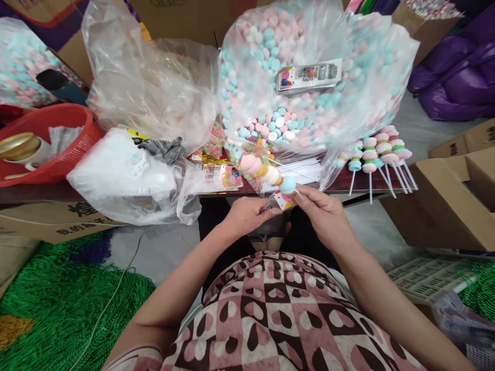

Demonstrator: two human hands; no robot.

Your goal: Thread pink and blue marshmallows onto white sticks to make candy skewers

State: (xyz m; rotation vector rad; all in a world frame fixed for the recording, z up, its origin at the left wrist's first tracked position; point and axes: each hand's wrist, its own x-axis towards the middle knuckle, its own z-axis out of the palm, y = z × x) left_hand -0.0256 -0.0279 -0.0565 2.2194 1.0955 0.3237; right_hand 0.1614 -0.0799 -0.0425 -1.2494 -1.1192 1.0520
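A skewer of pink, yellow, white and blue marshmallow candies (267,173) tilts over the table's front edge. My right hand (325,214) pinches it at its lower end, just below the blue piece. My left hand (249,216) is closed on a small clear packaging bag (284,200) with a printed label, held beside the skewer's lower end. Behind my hands lie white sticks (299,172) and printed labels (220,176). A large clear bag of pink, blue and white marshmallows (270,123) stands open on the table.
Several finished candy skewers (370,154) rest at the table's right edge, their sticks jutting out. A bundle of printed cards (309,76) lies on the marshmallow bag. At left are a red basket (83,139) and a white plastic bag (119,170). Cardboard boxes (444,201) stand at right.
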